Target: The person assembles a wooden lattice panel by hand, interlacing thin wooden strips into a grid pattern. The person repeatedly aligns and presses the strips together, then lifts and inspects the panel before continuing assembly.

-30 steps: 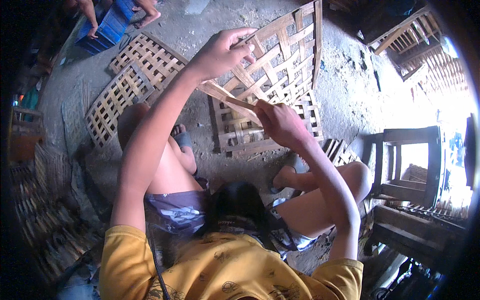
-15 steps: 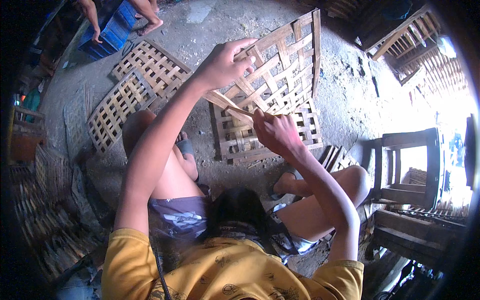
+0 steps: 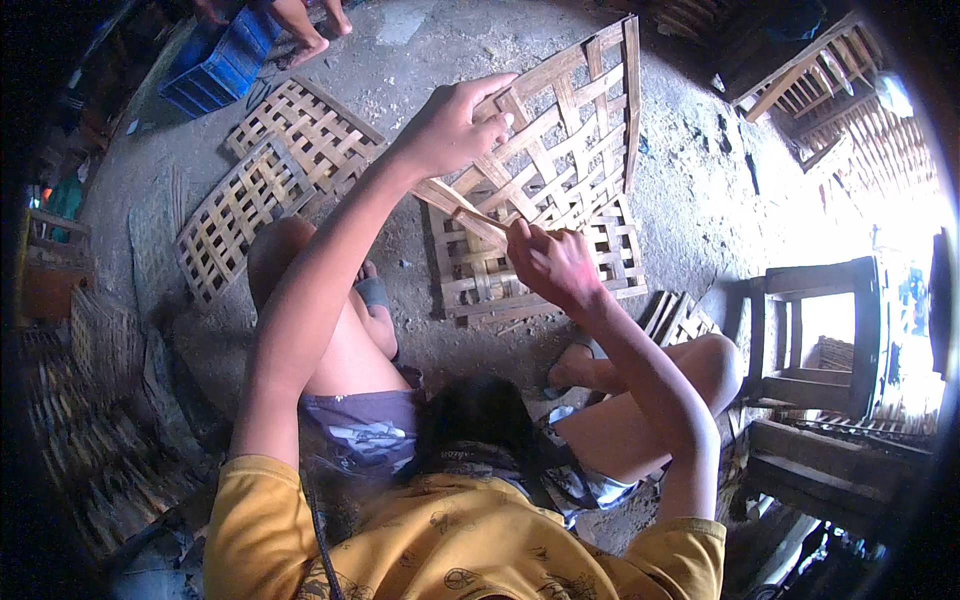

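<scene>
A woven bamboo lattice panel is held up tilted in front of me, its strips crossing with square gaps. My left hand grips its upper left edge, thumb and fingers around the border strip. Closed in a fist at the panel's lower edge, my right hand holds a thin bamboo strip that runs up to the left along that edge. What else the right fingers cover is hidden. Below the raised panel, another lattice panel lies on the ground, partly covered from view.
Two more lattice panels lie overlapping on the ground to the left. A blue plastic crate stands at the far left beside another person's bare legs. A wooden stool stands at the right, with bamboo slats near my right knee.
The other person's hand has lifted away from the blue crate, and one of their feet has shifted right. My hands and the raised panel have barely moved.
</scene>
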### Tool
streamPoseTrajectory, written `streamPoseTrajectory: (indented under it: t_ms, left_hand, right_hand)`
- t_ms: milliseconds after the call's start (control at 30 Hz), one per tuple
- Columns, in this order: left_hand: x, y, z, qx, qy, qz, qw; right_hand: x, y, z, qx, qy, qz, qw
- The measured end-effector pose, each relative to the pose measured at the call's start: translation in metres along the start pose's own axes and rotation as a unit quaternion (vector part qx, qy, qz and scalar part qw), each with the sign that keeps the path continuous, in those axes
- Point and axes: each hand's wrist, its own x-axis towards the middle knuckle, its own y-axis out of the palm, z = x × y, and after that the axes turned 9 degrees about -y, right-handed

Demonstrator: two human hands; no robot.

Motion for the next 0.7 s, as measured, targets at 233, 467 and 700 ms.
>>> streamPoseTrajectory:
  t_ms: [233,467,700]
  left_hand:
    - [-0.001,0.0,-0.003,0.032,0.003,-0.028,0.999]
    - [-0.002,-0.004,0.0,0.025,-0.031,0.006,0.999]
    - [-0.009,-0.007,-0.022,0.026,-0.083,0.033,0.996]
  right_hand:
    - [-0.006,0.02,0.004,-0.023,0.034,0.005,0.999]
    - [-0.01,0.03,0.003,-0.022,0.041,0.05,0.998]
    - [-0.011,0.011,0.0,-0.006,0.077,0.174,0.982]
